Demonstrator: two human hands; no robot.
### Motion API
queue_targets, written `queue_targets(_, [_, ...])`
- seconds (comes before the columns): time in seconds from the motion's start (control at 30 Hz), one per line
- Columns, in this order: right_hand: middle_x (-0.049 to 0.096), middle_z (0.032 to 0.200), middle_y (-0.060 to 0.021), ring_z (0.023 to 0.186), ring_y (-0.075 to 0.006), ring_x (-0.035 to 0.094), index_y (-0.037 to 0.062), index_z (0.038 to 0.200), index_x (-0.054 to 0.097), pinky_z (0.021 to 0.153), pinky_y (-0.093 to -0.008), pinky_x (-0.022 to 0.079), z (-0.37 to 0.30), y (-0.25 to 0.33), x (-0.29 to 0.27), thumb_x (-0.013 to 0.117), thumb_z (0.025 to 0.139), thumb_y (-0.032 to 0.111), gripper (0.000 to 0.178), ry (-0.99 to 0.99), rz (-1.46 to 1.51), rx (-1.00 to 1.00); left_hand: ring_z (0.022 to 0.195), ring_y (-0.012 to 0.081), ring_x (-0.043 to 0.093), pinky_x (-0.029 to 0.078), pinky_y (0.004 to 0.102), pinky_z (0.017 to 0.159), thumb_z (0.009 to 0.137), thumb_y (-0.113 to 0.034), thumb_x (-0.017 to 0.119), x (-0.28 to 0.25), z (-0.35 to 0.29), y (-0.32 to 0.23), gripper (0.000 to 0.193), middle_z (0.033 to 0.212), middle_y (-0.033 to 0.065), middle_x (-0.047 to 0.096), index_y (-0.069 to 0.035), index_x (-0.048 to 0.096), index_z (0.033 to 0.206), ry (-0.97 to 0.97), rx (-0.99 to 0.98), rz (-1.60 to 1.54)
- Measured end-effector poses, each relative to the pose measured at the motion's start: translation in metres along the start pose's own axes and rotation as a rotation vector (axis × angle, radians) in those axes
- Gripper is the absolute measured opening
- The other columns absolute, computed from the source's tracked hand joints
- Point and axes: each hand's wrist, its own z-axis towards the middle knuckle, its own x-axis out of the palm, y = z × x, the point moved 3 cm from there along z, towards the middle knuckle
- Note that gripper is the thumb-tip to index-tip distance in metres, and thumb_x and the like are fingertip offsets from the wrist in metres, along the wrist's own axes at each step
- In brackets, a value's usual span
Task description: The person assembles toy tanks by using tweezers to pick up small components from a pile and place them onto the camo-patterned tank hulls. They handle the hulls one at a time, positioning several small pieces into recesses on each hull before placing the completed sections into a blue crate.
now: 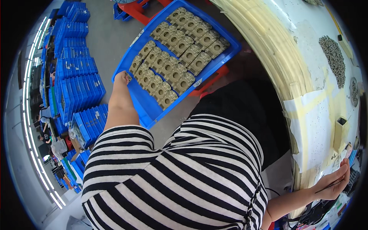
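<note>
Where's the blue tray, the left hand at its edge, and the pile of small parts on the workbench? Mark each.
Blue tray (145,104): head view, on its bare bottom.
Left hand (123,78): head view, on the middle of the hand.
Pile of small parts (332,59): head view, mid-heap.

Before you lies a tray (147,109), your left hand (123,78) at its left rim; inside, blocks (161,61) stand in rows forming two groups, one nearer and to the left, the other farther and to the right. A frame (211,79) shows beneath the tray's right side. Left of you rise stacked bins (81,94). To your right runs a worktable (281,27), bearing, from far to near, a heap of small pieces (332,57), a round dish (354,92) and an open-topped box (340,132); a sheet (306,134) lies along its edge. Nearest, at the right, your right hand (334,181) holds a tool (326,188).
</note>
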Motion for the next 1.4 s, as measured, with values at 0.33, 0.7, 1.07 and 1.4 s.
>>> queue_targets(0.33, [0.066,0.093,-0.0169,0.079,-0.02,0.065,-0.0134,0.096,0.059,0.074,-0.0272,0.057,-0.002,-0.001,0.002,0.052,0.093,0.003,0.018,0.037,-0.018,-0.017,0.043,0.0102,0.048,0.039,0.0201,0.036,0.091,-0.037,0.055,0.017,-0.024,-0.006,0.028,0.061,0.0006,0.049,-0.012,0.049,0.079,-0.077,0.077,0.051])
queue_targets(0.7, [0.066,0.093,-0.0165,0.079,-0.0196,0.065,-0.0125,0.096,0.059,0.075,-0.0271,0.057,-0.002,0.013,-0.002,0.052,0.093,0.004,0.018,0.035,-0.041,-0.026,0.102,0.0342,0.059,0.045,0.0421,0.091,0.089,-0.047,0.048,0.028,-0.101,-0.023,0.054,0.122,0.0184,0.054,-0.003,0.056,0.121,-0.485,0.544,0.866])
queue_targets(1.07, [0.066,0.093,-0.0159,0.08,-0.0188,0.065,-0.0119,0.096,0.059,0.075,-0.0266,0.056,-0.002,0.011,-0.003,0.052,0.093,0.005,0.018,0.015,0.005,0.003,0.116,0.0362,0.05,0.041,0.0467,0.095,0.087,-0.036,0.049,0.053,-0.133,-0.018,0.042,0.125,0.0183,0.052,-0.01,0.054,0.12,-0.284,0.869,0.862])
queue_targets(1.4, [0.066,0.094,-0.0155,0.081,-0.0187,0.065,-0.011,0.096,0.06,0.076,-0.0266,0.056,-0.001,0.011,-0.008,0.052,0.094,0.006,0.019,-0.009,0.0,-0.003,0.105,0.0343,0.055,0.045,0.0414,0.089,0.07,-0.022,0.066,0.023,-0.149,-0.002,0.047,0.108,0.0182,0.058,-0.005,0.053,0.111,0.026,1.379,0.979])
